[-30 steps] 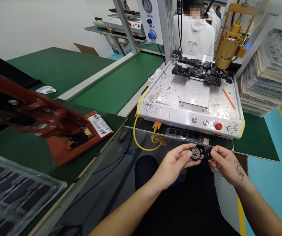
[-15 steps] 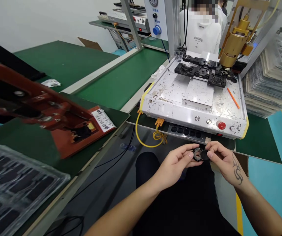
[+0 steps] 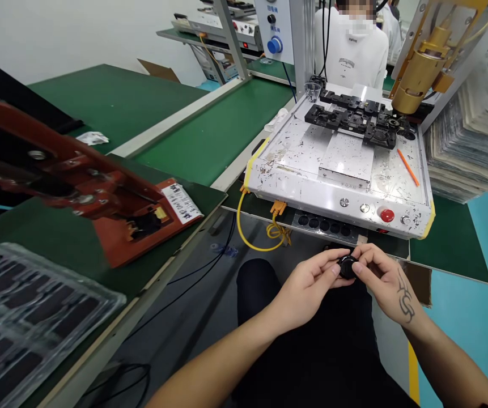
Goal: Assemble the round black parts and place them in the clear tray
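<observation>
Above my lap, both hands meet at a small round black watch case. My left hand (image 3: pixel 307 286) pinches its rim between thumb and fingers from the left. Against the case's face lies a dark round cover (image 3: pixel 347 268), hiding the ring's opening. From the right, my right hand (image 3: pixel 382 277) is closed on the cover, with the thumb on its face and the fingertips at the upper edge. Whether the cover is seated flush in the case, I cannot tell.
Ahead stands a white machine (image 3: pixel 290 178) carrying black fixtures (image 3: pixel 354 122), an orange stick (image 3: pixel 408 168) and a gold cylinder (image 3: pixel 416 79). To the left are a red press (image 3: pixel 116 238) and a plastic tray (image 3: pixel 48 317). Stacked trays (image 3: pixel 469 130) rise at right. A person (image 3: pixel 349 56) sits beyond.
My right hand has moved slightly left and brought the dark cover over the open watch case, which my left hand keeps holding. The view has shifted slightly.
</observation>
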Available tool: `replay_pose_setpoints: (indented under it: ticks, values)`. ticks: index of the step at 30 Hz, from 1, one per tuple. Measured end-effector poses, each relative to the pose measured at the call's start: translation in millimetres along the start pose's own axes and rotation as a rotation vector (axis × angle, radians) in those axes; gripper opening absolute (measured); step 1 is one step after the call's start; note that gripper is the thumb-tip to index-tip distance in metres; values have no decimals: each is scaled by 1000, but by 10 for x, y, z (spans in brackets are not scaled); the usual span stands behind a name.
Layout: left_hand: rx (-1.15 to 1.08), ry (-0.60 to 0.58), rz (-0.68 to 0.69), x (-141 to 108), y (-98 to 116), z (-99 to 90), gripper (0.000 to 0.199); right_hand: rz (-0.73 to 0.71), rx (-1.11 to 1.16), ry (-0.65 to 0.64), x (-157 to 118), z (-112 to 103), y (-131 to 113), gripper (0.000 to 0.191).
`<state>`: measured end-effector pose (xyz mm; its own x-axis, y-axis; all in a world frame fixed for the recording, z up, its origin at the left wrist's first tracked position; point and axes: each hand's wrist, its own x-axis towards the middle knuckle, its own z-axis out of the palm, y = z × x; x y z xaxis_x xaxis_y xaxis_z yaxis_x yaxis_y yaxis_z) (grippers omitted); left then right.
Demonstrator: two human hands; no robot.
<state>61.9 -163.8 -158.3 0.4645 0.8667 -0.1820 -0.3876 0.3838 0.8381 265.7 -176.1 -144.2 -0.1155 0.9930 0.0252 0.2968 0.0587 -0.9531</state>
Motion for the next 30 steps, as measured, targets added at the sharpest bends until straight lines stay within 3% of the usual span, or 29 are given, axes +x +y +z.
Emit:
replay_pose_setpoints:
  ticks: [11, 20, 23, 26, 28, 30]
  values:
    - [110, 3, 48, -18, -35, 55, 40, -65, -53, 45, -24, 46, 14, 24]
    - [469, 50, 212, -8, -96, 2, 32, -143, -257, 106, -19, 81, 105, 25]
    - [550, 4, 216, -2, -48, -50, 39, -183, -263, 18, 17, 55, 131, 8]
    - [697, -60, 210, 3, 42, -97, 50, -299, -270, -119, 63, 24, 91, 19]
    - [707, -81, 194, 8, 87, -120, 52, -311, -257, -132, 93, 8, 46, 16]
    - [578, -59, 171, 18, 90, -133, 53, -218, -191, -87, 117, 11, 18, 8]
